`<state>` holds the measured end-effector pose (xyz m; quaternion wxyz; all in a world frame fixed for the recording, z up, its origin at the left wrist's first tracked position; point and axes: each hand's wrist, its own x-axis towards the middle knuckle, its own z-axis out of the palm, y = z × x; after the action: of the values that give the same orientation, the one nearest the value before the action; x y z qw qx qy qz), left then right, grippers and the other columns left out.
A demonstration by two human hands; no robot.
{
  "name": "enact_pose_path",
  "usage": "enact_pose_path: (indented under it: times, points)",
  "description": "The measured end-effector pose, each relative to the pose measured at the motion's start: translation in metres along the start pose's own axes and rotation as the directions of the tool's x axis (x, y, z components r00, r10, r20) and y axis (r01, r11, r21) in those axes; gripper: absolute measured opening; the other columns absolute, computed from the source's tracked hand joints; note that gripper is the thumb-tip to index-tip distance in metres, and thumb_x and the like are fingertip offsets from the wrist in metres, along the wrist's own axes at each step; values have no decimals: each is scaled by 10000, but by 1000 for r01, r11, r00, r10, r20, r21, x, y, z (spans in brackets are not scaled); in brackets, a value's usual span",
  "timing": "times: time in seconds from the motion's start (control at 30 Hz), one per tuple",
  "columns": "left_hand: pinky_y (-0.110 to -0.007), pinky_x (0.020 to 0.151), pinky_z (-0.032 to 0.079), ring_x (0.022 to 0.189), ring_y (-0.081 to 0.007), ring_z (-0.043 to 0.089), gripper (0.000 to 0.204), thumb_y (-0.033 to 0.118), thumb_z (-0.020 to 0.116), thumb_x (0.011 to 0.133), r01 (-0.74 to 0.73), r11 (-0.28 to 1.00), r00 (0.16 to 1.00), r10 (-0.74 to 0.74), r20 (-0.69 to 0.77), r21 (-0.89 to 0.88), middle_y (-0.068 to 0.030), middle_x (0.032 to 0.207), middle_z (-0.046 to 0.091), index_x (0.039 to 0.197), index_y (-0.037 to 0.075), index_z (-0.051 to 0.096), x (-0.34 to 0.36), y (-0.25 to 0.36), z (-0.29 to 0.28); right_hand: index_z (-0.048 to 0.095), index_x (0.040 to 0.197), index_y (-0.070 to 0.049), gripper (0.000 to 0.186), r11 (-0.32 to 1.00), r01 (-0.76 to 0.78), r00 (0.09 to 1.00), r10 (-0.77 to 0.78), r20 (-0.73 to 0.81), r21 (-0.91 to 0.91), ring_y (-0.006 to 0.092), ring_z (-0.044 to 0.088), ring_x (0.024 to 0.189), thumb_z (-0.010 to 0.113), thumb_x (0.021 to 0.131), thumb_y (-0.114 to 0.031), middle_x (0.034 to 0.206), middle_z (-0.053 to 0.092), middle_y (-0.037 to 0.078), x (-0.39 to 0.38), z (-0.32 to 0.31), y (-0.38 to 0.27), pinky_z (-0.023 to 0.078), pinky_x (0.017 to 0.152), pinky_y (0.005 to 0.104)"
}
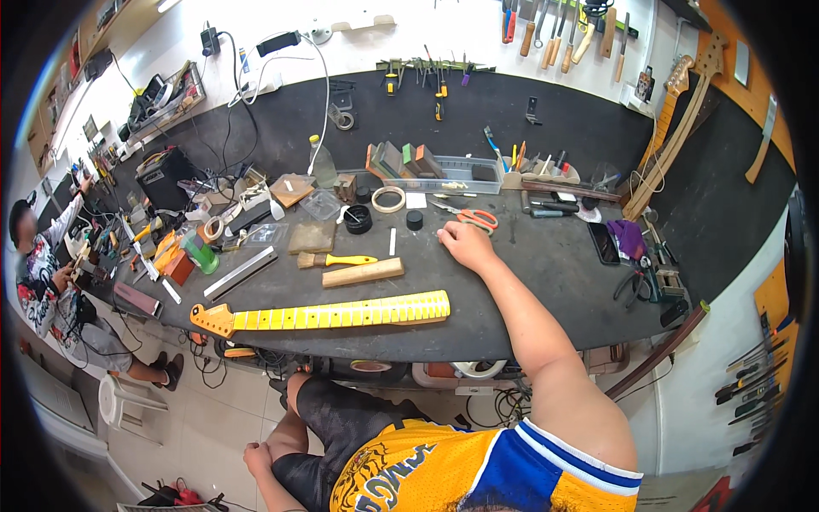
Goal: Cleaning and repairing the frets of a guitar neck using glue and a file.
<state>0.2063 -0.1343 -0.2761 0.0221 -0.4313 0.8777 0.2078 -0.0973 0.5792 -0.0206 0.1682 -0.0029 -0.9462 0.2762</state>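
Observation:
My right hand [465, 243] rests on the dark workbench [546, 290], fingers loosely bent and holding nothing, just below orange-handled scissors [478, 218]. My left hand [256, 456] is low beside my leg, off the bench, its fingers curled; anything inside them is too small to make out. A yellow guitar neck with a wooden headstock [341, 313] lies along the bench's front. Behind it are a wooden block [363, 272], a yellow-handled brush [337, 260], a short white strip [392, 241], a black jar [358, 218] and a tape roll [388, 200].
A person [43, 256] works at the cluttered left end. A phone [603, 243], purple cloth [629, 239] and pliers [636, 282] lie at the right, near upright neck blanks [670, 145]. A white stool [128, 401] and cables [503, 408] are below.

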Motion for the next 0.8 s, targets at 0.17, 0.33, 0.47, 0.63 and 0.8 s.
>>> enact_pose_path:
  times: [0.17, 0.33, 0.47, 0.63, 0.8]
  points:
    - [-534, 1135, 551, 1300, -454, 695, 465, 338, 761, 949, -30, 999, 1000, 30, -3, 41, -264, 1345, 766, 1280, 15, 805, 0, 3, -1, 797, 1027, -111, 338, 1000, 1, 1000, -1, 13, 12, 351, 774, 910, 677, 1084, -421, 918, 799, 124, -1, -3, 1, 576, 835, 492]
    - [-536, 1132, 553, 1299, -456, 697, 465, 339, 758, 961, -21, 999, 1000, 20, 20, 39, -269, 1341, 767, 1290, 13, 799, -2, 5, -2, 790, 1048, -102, 335, 1000, -25, 999, 25, 43, 0, 403, 775, 998, 667, 1081, -412, 972, 814, 149, -5, -6, -5, 581, 882, 545]
    - [-539, 1129, 553, 1294, -457, 702, 461, 340, 750, 966, -41, 996, 999, 39, 31, 73, -271, 1329, 771, 1285, 11, 798, 1, 10, 2, 788, 1086, -113, 326, 999, -41, 997, 42, 60, -23, 403, 776, 1018, 666, 1083, -415, 997, 818, 147, -4, -8, 0, 583, 899, 548]
    - [-536, 1125, 556, 1280, -456, 712, 464, 332, 753, 944, -27, 998, 999, 26, 33, 59, -269, 1319, 778, 1277, 14, 802, 6, 17, 5, 787, 1106, -113, 327, 999, -32, 998, 34, 58, -34, 402, 777, 1023, 663, 1088, -416, 1009, 821, 149, 2, -9, -2, 582, 906, 550]
    - [-565, 1044, 601, 1194, -466, 764, 463, 339, 802, 842, -7, 997, 999, 9, -35, 72, -268, 1212, 809, 1181, 24, 829, 17, -19, -6, 719, 1003, -53, 361, 991, 136, 990, -136, 46, 14, 354, 703, 836, 688, 1087, -403, 870, 706, 172, 14, 15, -14, 540, 783, 504]
